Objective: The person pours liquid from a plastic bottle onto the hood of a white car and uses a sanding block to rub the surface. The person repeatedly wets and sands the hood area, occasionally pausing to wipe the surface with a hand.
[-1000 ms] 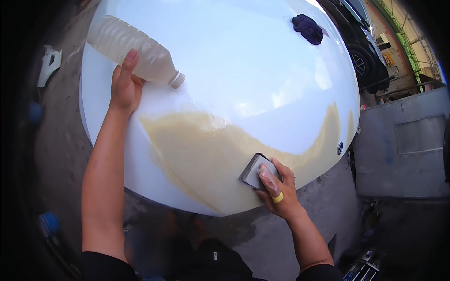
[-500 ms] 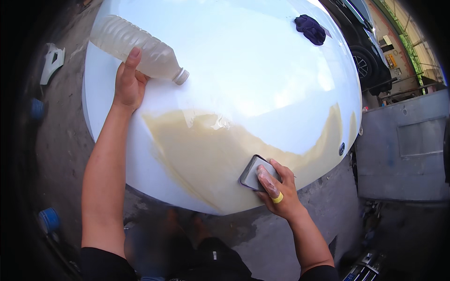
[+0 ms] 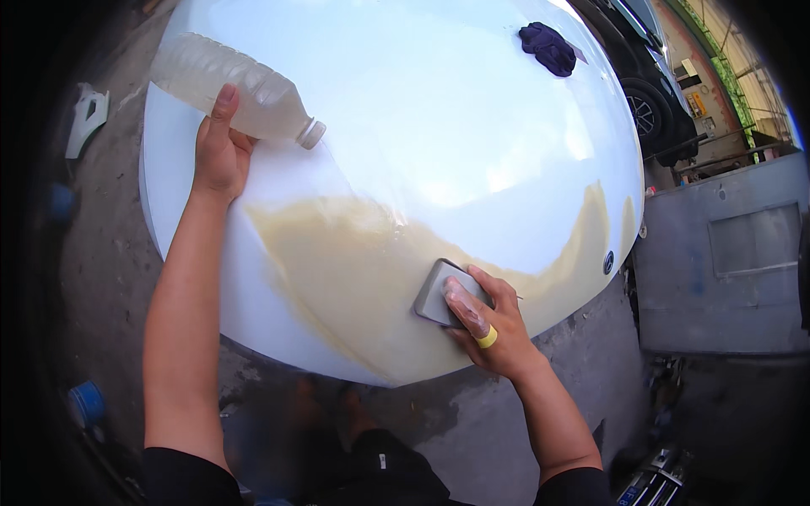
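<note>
The clear plastic bottle [image 3: 253,94] lies tilted in the left hand [image 3: 222,158], out over the left part of a white car panel [image 3: 405,93]. The thumb presses along the bottle's near side, the other fingers being mostly hidden behind it, and the neck points to the right, away from the hand. A thin stream of water [image 3: 339,171] falls from the mouth onto a tan patch [image 3: 329,261] on the panel.

The right hand [image 3: 496,325] grips a grey block [image 3: 437,291], its fingers spread over the top and round the edges; a yellow band [image 3: 487,337] circles one finger. The block sits on the tan patch, directly under this hand and well apart from the bottle, to the right of where the water lands. A dark bunched cloth [image 3: 548,49] lies on the panel's far side.

Compared with half a second ago, the block is a little farther up the panel and to the left, nearer the splash. The stream, then broken, now runs from the mouth to the patch, while both grips are unchanged
</note>
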The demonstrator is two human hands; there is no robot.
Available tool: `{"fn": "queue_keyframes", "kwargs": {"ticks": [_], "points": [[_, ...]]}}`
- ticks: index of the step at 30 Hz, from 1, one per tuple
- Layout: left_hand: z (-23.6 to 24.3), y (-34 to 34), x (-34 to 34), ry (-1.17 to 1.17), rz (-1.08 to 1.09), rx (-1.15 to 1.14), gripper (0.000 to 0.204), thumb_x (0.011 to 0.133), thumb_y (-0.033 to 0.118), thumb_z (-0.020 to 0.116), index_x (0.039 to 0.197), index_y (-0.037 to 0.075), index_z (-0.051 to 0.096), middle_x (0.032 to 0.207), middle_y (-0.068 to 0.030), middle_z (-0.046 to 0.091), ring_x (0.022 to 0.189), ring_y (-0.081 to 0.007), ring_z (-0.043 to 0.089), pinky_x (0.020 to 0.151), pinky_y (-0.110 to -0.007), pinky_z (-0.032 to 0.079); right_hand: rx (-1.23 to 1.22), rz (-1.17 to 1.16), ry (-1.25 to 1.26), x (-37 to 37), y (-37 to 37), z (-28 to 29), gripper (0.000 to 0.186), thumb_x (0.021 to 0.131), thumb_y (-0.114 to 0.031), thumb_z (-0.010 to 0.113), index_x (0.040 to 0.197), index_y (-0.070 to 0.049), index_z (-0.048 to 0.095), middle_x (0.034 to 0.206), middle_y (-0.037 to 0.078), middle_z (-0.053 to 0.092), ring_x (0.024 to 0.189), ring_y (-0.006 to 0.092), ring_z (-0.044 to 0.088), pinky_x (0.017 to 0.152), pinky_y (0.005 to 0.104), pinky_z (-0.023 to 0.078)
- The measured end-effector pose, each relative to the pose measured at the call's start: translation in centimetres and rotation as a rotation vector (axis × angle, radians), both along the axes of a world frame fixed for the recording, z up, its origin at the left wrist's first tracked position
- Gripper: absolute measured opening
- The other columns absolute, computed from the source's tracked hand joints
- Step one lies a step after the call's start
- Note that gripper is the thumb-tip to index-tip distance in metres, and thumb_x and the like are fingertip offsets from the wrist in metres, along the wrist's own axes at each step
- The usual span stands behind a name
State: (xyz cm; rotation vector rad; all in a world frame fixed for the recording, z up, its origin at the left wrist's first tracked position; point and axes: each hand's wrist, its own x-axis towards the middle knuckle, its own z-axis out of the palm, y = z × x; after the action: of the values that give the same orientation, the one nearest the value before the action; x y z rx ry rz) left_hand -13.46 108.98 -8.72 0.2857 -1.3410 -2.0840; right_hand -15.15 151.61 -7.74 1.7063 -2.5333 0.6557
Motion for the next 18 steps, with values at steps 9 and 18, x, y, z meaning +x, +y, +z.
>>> {"fn": "queue_keyframes", "kwargs": {"ticks": [9,18], "points": [[0.2,0.6,0.1,-0.008,0.112,0.054,0.076,0.089,0.059,0.062,0.138,0.005,0.044,0.132,-0.0084,0.055,0.122,-0.0218,0.053,0.107,-0.039,0.040,0.017,0.075,0.041,-1.2,-3.0,1.1,0.086,0.079,-0.010,0.076,0.150,-0.028,0.029,0.138,0.002,0.057,0.128,0.0400,0.048,0.099,0.0494,0.042],[-0.1,0.7,-0.6,0.022,0.022,-0.005,0.066,0.092,0.054,0.061,0.138,0.008,0.046,0.131,-0.0063,0.057,0.123,-0.0198,0.053,0.104,-0.038,0.041,-0.021,0.057,0.070,-5.0,-9.1,2.8,0.086,0.084,-0.014,0.073,0.153,-0.033,0.025,0.135,0.006,0.057,0.126,0.0409,0.046,0.099,0.0466,0.045]]}}
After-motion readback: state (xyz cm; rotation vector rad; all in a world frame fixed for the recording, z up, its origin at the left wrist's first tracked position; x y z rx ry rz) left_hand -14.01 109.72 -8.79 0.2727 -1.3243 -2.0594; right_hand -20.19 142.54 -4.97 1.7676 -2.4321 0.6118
